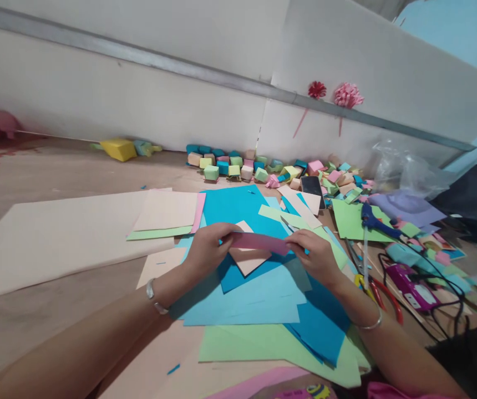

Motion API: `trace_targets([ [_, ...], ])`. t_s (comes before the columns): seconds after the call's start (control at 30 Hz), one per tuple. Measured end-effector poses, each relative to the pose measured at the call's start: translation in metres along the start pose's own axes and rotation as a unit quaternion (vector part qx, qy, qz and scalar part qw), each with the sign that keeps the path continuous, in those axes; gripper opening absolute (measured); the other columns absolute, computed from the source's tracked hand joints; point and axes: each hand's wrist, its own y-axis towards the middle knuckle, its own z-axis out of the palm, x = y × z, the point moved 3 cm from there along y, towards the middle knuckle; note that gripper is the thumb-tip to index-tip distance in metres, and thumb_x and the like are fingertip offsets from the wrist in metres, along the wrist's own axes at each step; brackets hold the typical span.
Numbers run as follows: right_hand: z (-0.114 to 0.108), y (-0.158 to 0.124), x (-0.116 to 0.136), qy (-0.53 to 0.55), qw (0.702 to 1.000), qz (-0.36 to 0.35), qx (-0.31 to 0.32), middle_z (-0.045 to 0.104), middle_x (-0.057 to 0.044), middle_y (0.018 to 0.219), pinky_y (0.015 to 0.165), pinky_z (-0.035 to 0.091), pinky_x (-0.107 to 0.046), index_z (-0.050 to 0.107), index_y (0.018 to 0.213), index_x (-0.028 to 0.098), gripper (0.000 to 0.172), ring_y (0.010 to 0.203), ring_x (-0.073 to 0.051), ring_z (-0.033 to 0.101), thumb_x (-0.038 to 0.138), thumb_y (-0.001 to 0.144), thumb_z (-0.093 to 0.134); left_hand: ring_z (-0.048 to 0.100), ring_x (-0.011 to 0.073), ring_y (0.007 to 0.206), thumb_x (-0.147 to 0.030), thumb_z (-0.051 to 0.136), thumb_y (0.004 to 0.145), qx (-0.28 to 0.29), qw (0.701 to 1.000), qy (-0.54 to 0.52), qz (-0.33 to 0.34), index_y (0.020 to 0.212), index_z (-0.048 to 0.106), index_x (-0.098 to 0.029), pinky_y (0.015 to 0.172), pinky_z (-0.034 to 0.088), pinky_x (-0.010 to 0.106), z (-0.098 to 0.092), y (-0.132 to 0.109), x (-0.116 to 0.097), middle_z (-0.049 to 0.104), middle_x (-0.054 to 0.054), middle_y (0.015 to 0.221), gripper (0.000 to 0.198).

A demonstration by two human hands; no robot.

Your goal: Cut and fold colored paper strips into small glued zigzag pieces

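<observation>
Both my hands hold a folded pink paper strip (259, 242) above a pile of coloured sheets. My left hand (209, 249) pinches its left end and my right hand (315, 255) pinches its right end. Under the strip lie blue sheets (238, 208), a peach square (249, 260) and light green sheets (263, 343). A bracelet sits on each wrist.
A large peach sheet (55, 238) lies at the left. Several folded paper cubes (238, 163) line the wall. A phone (312, 188), a blue glue gun (374, 221), scissors (382, 296) and a plastic bag (405, 166) sit at the right. Two paper flowers (334, 94) hang on the wall.
</observation>
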Motion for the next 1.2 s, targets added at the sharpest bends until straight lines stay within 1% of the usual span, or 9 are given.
trace_targets([
  [0.17, -0.022, 0.0, -0.004, -0.028, 0.999, 0.02, -0.014, 0.068, -0.009, 0.093, 0.072, 0.052, -0.033, 0.067, 0.095, 0.021, 0.015, 0.085, -0.021, 0.065, 0.02, 0.092, 0.052, 0.058, 0.0138, 0.061, -0.024, 0.058, 0.078, -0.104, 0.974, -0.128, -0.154, 0.075, 0.069, -0.018, 0.056, 0.045, 0.023, -0.03, 0.02, 0.008, 0.066, -0.001, 0.065, 0.013],
  [0.3, 0.009, -0.018, 0.038, -0.035, 0.987, -0.096, 0.121, 0.067, -0.013, 0.111, 0.085, 0.053, -0.038, 0.067, 0.106, 0.018, 0.02, 0.102, -0.024, 0.063, 0.023, 0.09, 0.056, 0.053, 0.0099, 0.055, -0.03, 0.071, 0.071, -0.215, 0.9, -0.311, -0.219, 0.072, 0.066, -0.017, 0.055, 0.048, 0.022, -0.053, 0.032, 0.019, 0.061, -0.003, 0.062, 0.014],
  [0.47, 0.05, -0.03, 0.072, -0.089, 0.953, -0.177, 0.229, 0.032, -0.021, 0.152, 0.111, 0.032, -0.053, 0.043, 0.141, 0.011, 0.074, 0.142, -0.034, 0.024, 0.041, 0.079, 0.072, 0.054, 0.0091, 0.057, -0.031, 0.075, 0.068, -0.235, 0.875, -0.36, -0.223, 0.079, 0.07, -0.015, 0.056, 0.049, 0.021, -0.056, 0.032, 0.023, 0.063, -0.002, 0.067, 0.021],
  [0.57, 0.059, -0.025, 0.055, -0.123, 0.957, -0.115, 0.236, 0.022, -0.021, 0.156, 0.112, 0.028, -0.057, 0.035, 0.146, 0.012, 0.076, 0.145, -0.036, 0.012, 0.035, 0.083, 0.069, 0.05, 0.0073, 0.053, -0.035, 0.079, 0.065, -0.205, 0.853, -0.408, -0.251, 0.074, 0.066, -0.014, 0.053, 0.046, 0.019, -0.045, 0.029, 0.025, 0.058, -0.004, 0.06, 0.025],
  [0.67, 0.064, -0.025, 0.041, -0.114, 0.958, -0.102, 0.241, 0.034, -0.02, 0.151, 0.109, 0.035, -0.056, 0.041, 0.142, 0.011, 0.064, 0.142, -0.035, 0.026, 0.03, 0.086, 0.064, 0.046, 0.0058, 0.048, -0.04, 0.082, 0.062, -0.16, 0.83, -0.449, -0.291, 0.072, 0.063, -0.015, 0.048, 0.042, 0.018, -0.033, 0.026, 0.029, 0.054, -0.005, 0.056, 0.033],
  [0.8, 0.062, -0.034, 0.049, -0.068, 0.954, -0.229, 0.178, 0.061, -0.016, 0.129, 0.098, 0.049, -0.046, 0.058, 0.125, 0.013, 0.033, 0.126, -0.028, 0.052, 0.018, 0.093, 0.053, 0.049, 0.0062, 0.052, -0.042, 0.085, 0.057, -0.146, 0.82, -0.454, -0.316, 0.078, 0.065, -0.014, 0.049, 0.042, 0.018, -0.025, 0.023, 0.036, 0.057, -0.004, 0.062, 0.041],
  [0.9, 0.052, -0.038, 0.06, -0.059, 0.952, -0.277, 0.117, 0.069, -0.015, 0.111, 0.087, 0.054, -0.042, 0.06, 0.122, 0.012, 0.032, 0.11, -0.026, 0.062, 0.01, 0.092, 0.05, 0.049, 0.0058, 0.053, -0.043, 0.085, 0.056, -0.146, 0.821, -0.445, -0.327, 0.079, 0.065, -0.014, 0.049, 0.041, 0.017, -0.023, 0.022, 0.04, 0.057, -0.004, 0.064, 0.042],
  [1.03, 0.029, -0.029, 0.054, -0.017, 0.983, -0.18, 0.028, 0.072, -0.013, 0.101, 0.076, 0.055, -0.034, 0.06, 0.121, 0.012, 0.032, 0.094, -0.022, 0.067, 0.008, 0.092, 0.048, 0.049, 0.0061, 0.053, -0.044, 0.083, 0.057, -0.138, 0.83, -0.425, -0.334, 0.079, 0.066, -0.014, 0.05, 0.042, 0.017, -0.021, 0.021, 0.042, 0.057, -0.003, 0.064, 0.041],
  [1.2, 0.008, -0.012, 0.002, 0.147, 0.97, 0.185, -0.047, 0.072, -0.007, 0.094, 0.07, 0.054, -0.03, 0.067, 0.108, 0.017, 0.025, 0.081, -0.019, 0.066, 0.023, 0.088, 0.053, 0.05, 0.0068, 0.054, -0.041, 0.079, 0.061, -0.134, 0.85, -0.385, -0.332, 0.078, 0.066, -0.013, 0.051, 0.044, 0.018, -0.019, 0.019, 0.043, 0.058, -0.002, 0.065, 0.035],
])
